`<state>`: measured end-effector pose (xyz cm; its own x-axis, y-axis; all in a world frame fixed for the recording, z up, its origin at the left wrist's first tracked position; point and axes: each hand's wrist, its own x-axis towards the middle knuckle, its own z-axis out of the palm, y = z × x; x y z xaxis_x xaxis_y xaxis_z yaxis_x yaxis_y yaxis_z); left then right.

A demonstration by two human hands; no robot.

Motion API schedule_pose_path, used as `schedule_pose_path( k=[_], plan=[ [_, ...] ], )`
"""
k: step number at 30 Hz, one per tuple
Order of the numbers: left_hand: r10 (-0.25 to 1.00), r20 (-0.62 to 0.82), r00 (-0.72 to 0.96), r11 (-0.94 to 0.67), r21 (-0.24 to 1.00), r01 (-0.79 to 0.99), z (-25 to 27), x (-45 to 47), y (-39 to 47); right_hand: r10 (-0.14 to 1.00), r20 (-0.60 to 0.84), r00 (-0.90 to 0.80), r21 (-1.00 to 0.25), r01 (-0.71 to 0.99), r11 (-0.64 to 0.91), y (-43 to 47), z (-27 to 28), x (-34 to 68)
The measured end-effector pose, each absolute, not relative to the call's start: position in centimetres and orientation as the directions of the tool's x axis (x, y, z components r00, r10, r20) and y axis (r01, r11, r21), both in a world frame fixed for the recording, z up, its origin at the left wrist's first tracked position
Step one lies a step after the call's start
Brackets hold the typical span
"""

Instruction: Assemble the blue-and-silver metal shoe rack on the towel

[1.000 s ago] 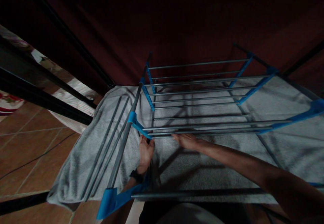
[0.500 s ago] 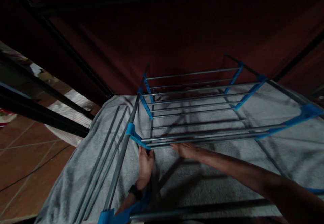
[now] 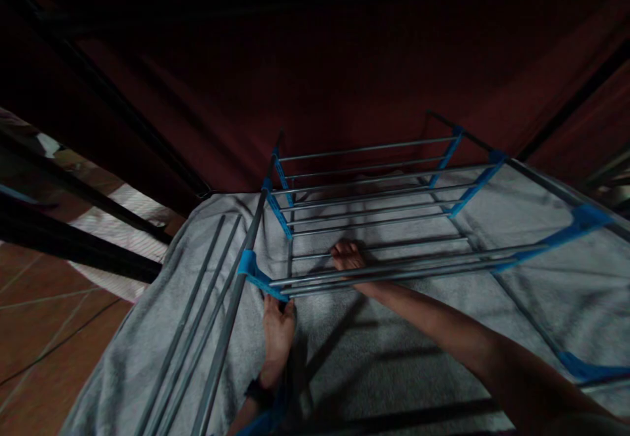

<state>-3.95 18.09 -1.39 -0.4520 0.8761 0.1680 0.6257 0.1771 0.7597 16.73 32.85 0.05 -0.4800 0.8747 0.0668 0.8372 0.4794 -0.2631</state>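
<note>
A metal rack frame with grey tubes and blue plastic brackets lies over a grey blanket (image 3: 335, 357). My left hand (image 3: 278, 324), a dark band at its wrist, grips the lower end of the near-left blue bracket (image 3: 260, 282) from below. Its fingertips are partly hidden behind the bracket. My right hand (image 3: 348, 257) reaches in beneath the near pair of tubes (image 3: 408, 270). Its fingers curl over a thin metal rod (image 3: 418, 245) that lies low inside the frame, with its right end free.
Several loose metal tubes (image 3: 197, 314) lie on the blanket, left of the frame. A dark red cloth wall (image 3: 344, 75) rises behind. Black bars (image 3: 73, 239) cross the left side, with brown floor tiles (image 3: 49, 311) below them.
My right hand has left the near tube and moved further in, up to the thin rod. My left hand stays at the bracket. The whole view has shifted slightly.
</note>
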Motion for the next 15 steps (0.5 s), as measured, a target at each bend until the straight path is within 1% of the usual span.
schedule_pose_path(
  k=[4,8,12,14,15],
  plan=[
    [0.889,0.175,-0.423,0.158,0.75,0.642,-1.2,-4.3,18.5,0.887,0.101,-0.451,-0.247,0.852,0.462,32.9,0.3,16.8],
    [0.894,0.206,-0.398,0.126,0.737,0.664,-1.1,-4.7,18.6,0.879,0.143,-0.454,-0.24,0.846,0.476,30.6,1.2,18.0],
    [0.904,0.209,-0.372,0.132,0.693,0.709,-1.0,-5.3,18.5,0.801,0.113,-0.587,-0.304,0.747,0.591,26.1,3.4,19.7],
    [0.912,0.218,-0.348,0.124,0.662,0.739,-1.1,-5.6,18.6,0.746,0.094,-0.659,-0.331,0.686,0.648,23.7,5.9,20.5],
    [0.915,0.223,-0.336,0.119,0.648,0.753,-1.1,-5.7,18.6,0.697,0.084,-0.712,-0.359,0.631,0.688,22.6,7.6,21.0]
  ],
)
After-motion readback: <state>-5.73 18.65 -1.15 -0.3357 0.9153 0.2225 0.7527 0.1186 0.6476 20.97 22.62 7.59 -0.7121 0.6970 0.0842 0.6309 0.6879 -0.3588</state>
